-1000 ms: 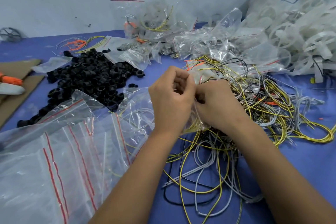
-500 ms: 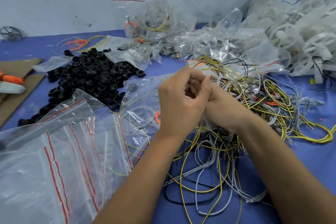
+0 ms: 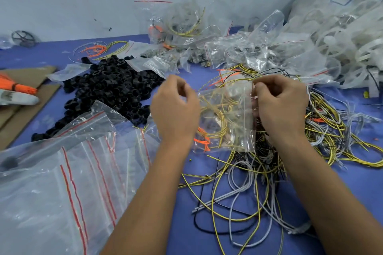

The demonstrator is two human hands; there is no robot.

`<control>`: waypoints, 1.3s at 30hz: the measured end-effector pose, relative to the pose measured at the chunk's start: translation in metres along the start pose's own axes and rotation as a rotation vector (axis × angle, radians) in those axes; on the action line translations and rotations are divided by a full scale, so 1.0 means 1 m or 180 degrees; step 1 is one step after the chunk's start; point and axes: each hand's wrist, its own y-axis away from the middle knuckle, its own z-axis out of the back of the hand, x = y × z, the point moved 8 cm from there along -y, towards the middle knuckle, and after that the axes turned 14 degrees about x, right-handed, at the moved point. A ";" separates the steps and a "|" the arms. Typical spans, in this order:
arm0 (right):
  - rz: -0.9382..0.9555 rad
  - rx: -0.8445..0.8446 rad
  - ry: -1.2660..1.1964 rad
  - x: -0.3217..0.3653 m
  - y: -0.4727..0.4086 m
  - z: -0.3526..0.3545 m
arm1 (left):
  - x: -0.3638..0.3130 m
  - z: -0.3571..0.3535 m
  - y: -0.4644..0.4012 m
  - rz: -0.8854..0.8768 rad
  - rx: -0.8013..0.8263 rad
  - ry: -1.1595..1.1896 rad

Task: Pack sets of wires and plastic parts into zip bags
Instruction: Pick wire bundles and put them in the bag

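A clear zip bag [image 3: 228, 122] with yellow and orange wires inside hangs between my hands above the blue table. My left hand [image 3: 176, 109] pinches its left top corner, fingers curled. My right hand [image 3: 279, 103] pinches the right top corner. Under and right of the bag lies a tangle of yellow, grey and black wires [image 3: 259, 176]. A heap of black plastic rings [image 3: 109, 91] sits to the left. A stack of empty zip bags [image 3: 68, 182] with red seal lines lies at the near left.
Filled zip bags [image 3: 238, 51] are piled at the back against the wall. A large bag of white plastic parts [image 3: 342, 33] stands at the back right. Cardboard [image 3: 24, 99] with an orange tool [image 3: 18, 89] lies at the left edge.
My hands were pressed together at the bag's mouth; they have now moved apart along its top edge, and the bag is stretched flat between them.
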 end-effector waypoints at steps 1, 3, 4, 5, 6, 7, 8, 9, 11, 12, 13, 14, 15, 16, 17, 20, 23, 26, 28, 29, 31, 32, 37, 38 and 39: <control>0.0123 -0.0129 0.0115 0.005 0.002 0.003 | 0.012 0.005 -0.004 0.0235 0.0062 -0.0591; 0.0503 -0.0355 0.0546 0.020 0.009 0.005 | 0.038 0.011 -0.009 0.0789 0.0351 -0.1505; 0.0689 -0.0423 0.0670 0.026 0.013 0.003 | 0.049 0.015 -0.009 0.1062 0.0463 -0.1761; 0.0869 -0.0423 0.0730 0.031 0.015 0.001 | 0.058 0.018 -0.008 0.1289 0.0576 -0.1911; 0.1050 -0.0354 0.0798 0.034 0.016 -0.003 | 0.064 0.018 -0.006 0.1471 0.0697 -0.1974; 0.1198 -0.0212 0.0925 0.037 0.017 -0.009 | 0.068 0.017 -0.005 0.1598 0.0824 -0.1994; 0.1281 -0.0012 0.1131 0.037 0.017 -0.018 | 0.071 0.014 -0.004 0.1670 0.0933 -0.2001; 0.1279 0.0229 0.1380 0.035 0.016 -0.027 | 0.073 0.012 -0.003 0.1701 0.0999 -0.1998; 0.1139 0.0643 0.1896 0.026 0.013 -0.042 | 0.073 0.011 -0.003 0.1680 0.1011 -0.1977; 0.1049 0.0763 0.2079 0.022 0.012 -0.046 | 0.074 0.012 -0.003 0.1666 0.0980 -0.1938; 0.0976 0.0836 0.2206 0.020 0.011 -0.049 | 0.074 0.013 -0.003 0.1649 0.0942 -0.1868; 0.0931 0.0861 0.2305 0.020 0.011 -0.050 | 0.074 0.013 -0.004 0.1618 0.0903 -0.1780; 0.0918 0.0843 0.2381 0.022 0.010 -0.050 | 0.074 0.014 -0.004 0.1569 0.0857 -0.1691; 0.0932 0.0789 0.2427 0.026 0.010 -0.049 | 0.073 0.015 -0.005 0.1512 0.0797 -0.1592; 0.0975 0.0711 0.2438 0.032 0.010 -0.048 | 0.071 0.018 -0.007 0.1458 0.0721 -0.1471; 0.1380 0.0528 0.2380 0.058 0.019 -0.052 | 0.070 0.023 -0.011 0.1381 0.0513 -0.1037; 0.1746 0.0922 0.2139 0.081 0.028 -0.079 | 0.078 0.037 -0.015 0.1551 0.0148 -0.0501; 0.1562 0.1971 0.2189 0.082 0.032 -0.139 | 0.088 0.059 -0.018 0.1625 -0.0377 -0.0078; 0.1519 0.2430 0.2317 0.078 0.038 -0.178 | 0.088 0.072 -0.019 0.1428 -0.0755 0.0134; 0.1558 0.2568 0.2350 0.079 0.041 -0.195 | 0.088 0.078 -0.019 0.1342 -0.0946 0.0243; 0.1676 0.2708 0.2408 0.082 0.045 -0.221 | 0.090 0.084 -0.017 0.1254 -0.1243 0.0518; 0.1700 0.2766 0.2444 0.082 0.046 -0.231 | 0.092 0.086 -0.016 0.1284 -0.1346 0.0625; 0.1389 0.2785 0.2697 0.075 0.043 -0.252 | 0.103 0.088 -0.012 0.1522 -0.1598 0.0950; 0.1333 0.2761 0.2682 0.075 0.042 -0.253 | 0.104 0.088 -0.012 0.1545 -0.1606 0.0987; 0.1246 0.2757 0.2647 0.075 0.040 -0.254 | 0.104 0.087 -0.011 0.1565 -0.1603 0.1012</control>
